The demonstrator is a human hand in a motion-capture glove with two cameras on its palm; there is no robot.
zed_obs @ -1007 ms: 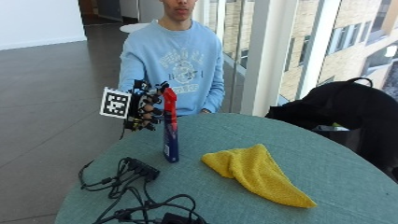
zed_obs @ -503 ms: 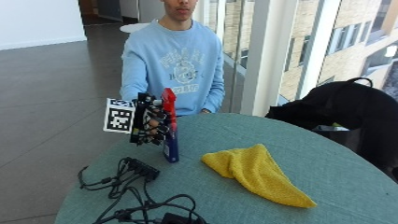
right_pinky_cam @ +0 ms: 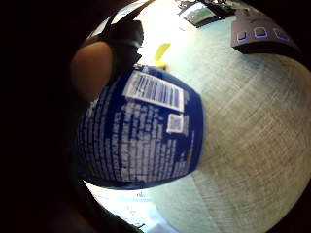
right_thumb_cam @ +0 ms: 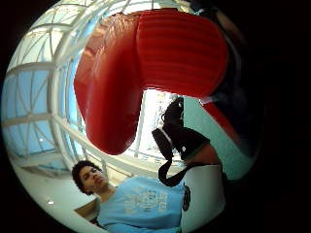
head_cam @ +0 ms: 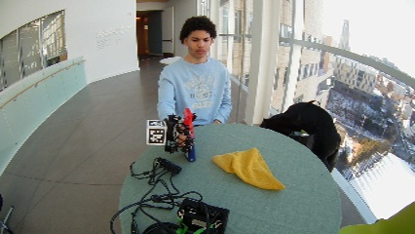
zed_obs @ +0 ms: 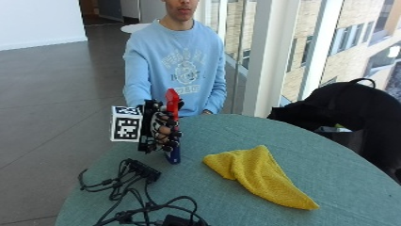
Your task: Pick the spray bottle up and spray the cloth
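Observation:
A blue spray bottle (zed_obs: 173, 154) with a red spray head (zed_obs: 172, 100) stands upright on the round green table (zed_obs: 351, 174), near its left side. My gloved right hand (zed_obs: 162, 128) wraps its fingers around the bottle's neck and body. The blue labelled body (right_pinky_cam: 146, 131) fills the little finger side palm view, and the red head (right_thumb_cam: 146, 68) fills the thumb side palm view. A crumpled yellow cloth (zed_obs: 260, 174) lies on the table to the right of the bottle, apart from it. In the wide outside view the bottle (head_cam: 189, 131) and cloth (head_cam: 250, 168) sit the same way.
A tangle of black cables with a black box (zed_obs: 141, 169) lies on the table in front of the bottle. A black bag (zed_obs: 351, 113) sits at the table's far right edge. The person's bare hand is hidden.
The gloved hand has slid down from the bottle's red head and now grips lower around the bottle. The bottle and cloth stay in place.

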